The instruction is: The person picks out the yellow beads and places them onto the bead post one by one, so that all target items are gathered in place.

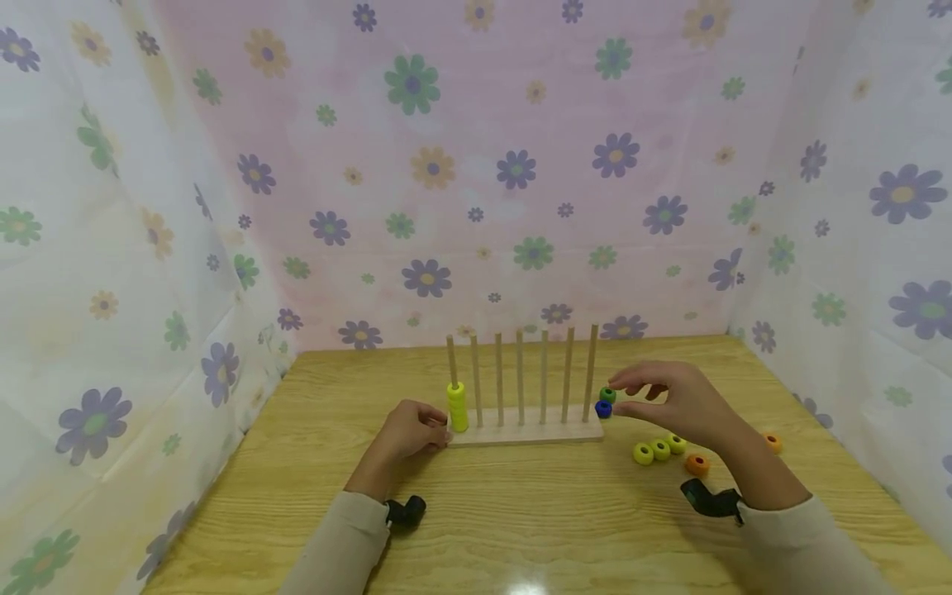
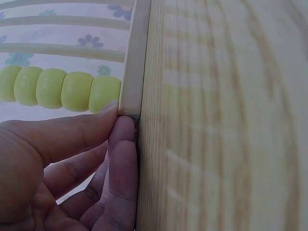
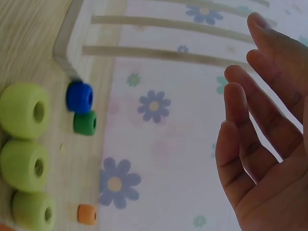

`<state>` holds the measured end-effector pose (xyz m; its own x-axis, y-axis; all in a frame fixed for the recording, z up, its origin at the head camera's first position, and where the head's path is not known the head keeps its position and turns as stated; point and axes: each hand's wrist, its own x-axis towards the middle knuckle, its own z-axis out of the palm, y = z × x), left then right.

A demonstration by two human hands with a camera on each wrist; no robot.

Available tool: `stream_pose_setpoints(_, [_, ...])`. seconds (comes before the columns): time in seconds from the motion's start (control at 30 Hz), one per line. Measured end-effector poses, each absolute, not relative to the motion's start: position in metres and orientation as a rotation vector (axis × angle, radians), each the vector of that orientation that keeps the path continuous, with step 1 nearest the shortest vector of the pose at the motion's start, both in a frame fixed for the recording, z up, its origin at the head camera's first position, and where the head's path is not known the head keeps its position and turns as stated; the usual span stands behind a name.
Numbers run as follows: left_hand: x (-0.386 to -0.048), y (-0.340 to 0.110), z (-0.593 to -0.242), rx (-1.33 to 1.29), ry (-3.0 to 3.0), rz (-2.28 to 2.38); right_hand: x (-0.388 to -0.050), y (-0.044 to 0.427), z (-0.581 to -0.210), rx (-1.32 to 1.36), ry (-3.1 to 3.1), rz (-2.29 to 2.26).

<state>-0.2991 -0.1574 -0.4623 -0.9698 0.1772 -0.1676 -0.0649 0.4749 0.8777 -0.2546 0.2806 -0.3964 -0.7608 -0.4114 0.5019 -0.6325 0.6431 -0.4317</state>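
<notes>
A wooden peg stand (image 1: 528, 431) has several upright pegs on a flat base. Its leftmost peg carries a stack of yellow beads (image 1: 457, 410). At the base's left end my left hand (image 1: 407, 428) pinches the corner, thumb (image 2: 82, 132) on top beside the lowest bead and fingers curled against the end. My right hand (image 1: 683, 402) hovers above the table right of the stand, fingers spread apart from the thumb and holding nothing. Nearest to it are a green bead (image 3: 85, 123) and a blue bead (image 3: 79, 97), side by side near the base's right end.
Three loose yellow beads (image 1: 660, 449) lie in a row right of the stand. One orange bead (image 1: 697, 465) is in front of them, and another orange bead (image 1: 773, 444) lies farther right. Flowered cloth (image 1: 476, 165) encloses the wooden table (image 1: 521, 504) at the back and sides.
</notes>
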Motion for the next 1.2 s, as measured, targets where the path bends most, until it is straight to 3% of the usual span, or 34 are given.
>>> stream_pose_setpoints(0.9, [-0.299, -0.157, -0.460, 0.097, 2.488, 1.494, -0.267, 0.353, -0.452, 0.545, -2.873, 1.325])
stream_pose_setpoints(1.2, [-0.298, -0.157, -0.460, 0.089, 2.494, 1.486, -0.270, 0.364, -0.457, 0.639, -2.941, 1.422])
